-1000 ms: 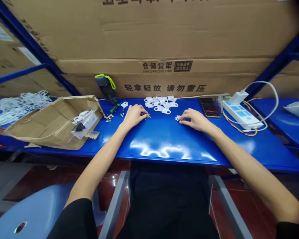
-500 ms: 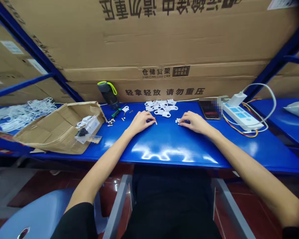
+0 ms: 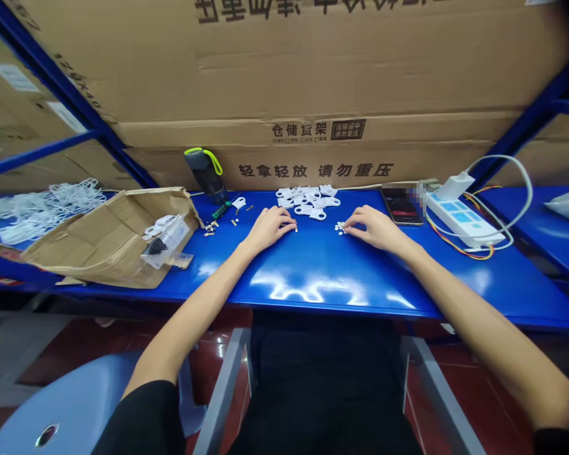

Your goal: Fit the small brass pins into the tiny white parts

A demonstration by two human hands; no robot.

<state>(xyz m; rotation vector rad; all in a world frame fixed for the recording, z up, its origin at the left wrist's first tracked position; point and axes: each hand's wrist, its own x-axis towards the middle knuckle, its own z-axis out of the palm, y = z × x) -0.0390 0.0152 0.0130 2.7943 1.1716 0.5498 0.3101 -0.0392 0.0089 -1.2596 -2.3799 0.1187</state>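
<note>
My left hand (image 3: 269, 227) rests on the blue table (image 3: 313, 272) with its fingers curled and pinched on a small brass pin (image 3: 296, 229) at the fingertips. My right hand (image 3: 372, 227) lies a little to the right, its fingertips bent down onto a small cluster of tiny white parts (image 3: 339, 227). Just behind both hands lies a heap of white plastic pieces (image 3: 308, 201). More brass pins (image 3: 210, 227) are scattered to the left of my left hand.
A torn cardboard box (image 3: 109, 237) with bagged parts lies at the left. A dark bottle (image 3: 205, 174) and a green screwdriver (image 3: 219, 209) stand behind the pins. A phone (image 3: 401, 203) and a white power strip (image 3: 464, 218) with cables lie at the right. Big cartons (image 3: 313, 95) wall the back.
My left hand has slid slightly right and toward me, drawing a brass pin with it. My right hand stays on the tiny white parts. The view shifted a little.
</note>
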